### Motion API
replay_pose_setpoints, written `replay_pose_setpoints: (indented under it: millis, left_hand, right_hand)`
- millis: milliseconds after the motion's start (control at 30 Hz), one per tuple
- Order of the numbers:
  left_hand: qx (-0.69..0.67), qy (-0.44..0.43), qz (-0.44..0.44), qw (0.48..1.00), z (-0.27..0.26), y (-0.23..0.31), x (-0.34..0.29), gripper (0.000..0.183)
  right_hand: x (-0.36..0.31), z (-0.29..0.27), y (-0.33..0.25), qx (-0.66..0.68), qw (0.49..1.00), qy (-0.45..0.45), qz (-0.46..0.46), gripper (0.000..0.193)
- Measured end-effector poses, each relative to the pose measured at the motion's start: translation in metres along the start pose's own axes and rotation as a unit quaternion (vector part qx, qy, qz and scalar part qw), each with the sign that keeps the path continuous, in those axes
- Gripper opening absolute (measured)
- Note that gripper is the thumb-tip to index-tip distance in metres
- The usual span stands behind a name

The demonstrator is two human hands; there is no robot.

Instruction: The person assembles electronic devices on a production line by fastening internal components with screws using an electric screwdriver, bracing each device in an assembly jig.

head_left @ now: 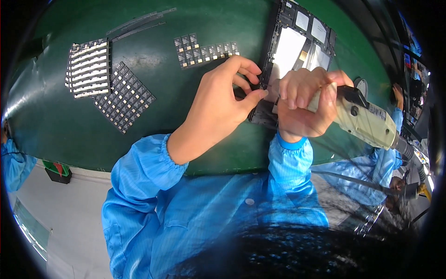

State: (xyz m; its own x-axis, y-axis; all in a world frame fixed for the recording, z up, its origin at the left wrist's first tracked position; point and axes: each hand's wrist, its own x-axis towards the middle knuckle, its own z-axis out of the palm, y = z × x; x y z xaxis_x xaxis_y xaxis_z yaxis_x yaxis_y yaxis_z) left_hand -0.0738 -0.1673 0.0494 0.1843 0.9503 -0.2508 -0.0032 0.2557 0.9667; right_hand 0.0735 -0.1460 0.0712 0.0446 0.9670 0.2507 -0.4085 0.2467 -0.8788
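A black tablet-like frame [304, 33] with white and silver plates lies at the right of the green table. My left hand [216, 95] curls at its left edge, thumb and fingertips against the rim; whether a small part is pinched there is hidden. My right hand [304, 100] is closed around the front of a cream electric screwdriver [369, 120], held over the lower part of the frame. The tool's tip is hidden by my fingers. Just beyond my left hand lies a small panel of dark circuit boards [202, 55].
To the left are a stack of white-striped board panels [89, 69] and a dark board panel [124, 98]. Thin dark strips [139, 23] lie behind them. A round disc [361, 86] sits beyond the screwdriver. Co-workers' blue sleeves show at left [17, 162] and right [367, 179].
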Motion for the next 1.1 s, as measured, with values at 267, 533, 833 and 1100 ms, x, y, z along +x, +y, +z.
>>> replay_pose_setpoints:
  millis: [267,533,833,1100]
  left_hand:
    - [0.004,0.003,-0.004,1.0,0.002,0.0,0.003,0.035]
    - [0.004,0.029,0.018,0.999,0.006,-0.005,0.002,0.033]
    - [0.008,0.015,-0.002,1.0,0.009,0.002,0.001,0.033]
    - [0.065,0.005,-0.035,0.997,0.011,0.008,0.002,0.051]
  right_hand:
    - [-0.001,0.002,0.005,0.021,0.999,0.025,0.018,0.021]
    - [-0.008,0.001,0.009,-0.095,0.995,0.017,0.001,0.023]
    - [-0.005,-0.006,0.01,-0.155,0.987,-0.021,-0.033,0.027]
    - [-0.005,-0.072,-0.051,-0.118,0.965,0.196,-0.133,0.036]
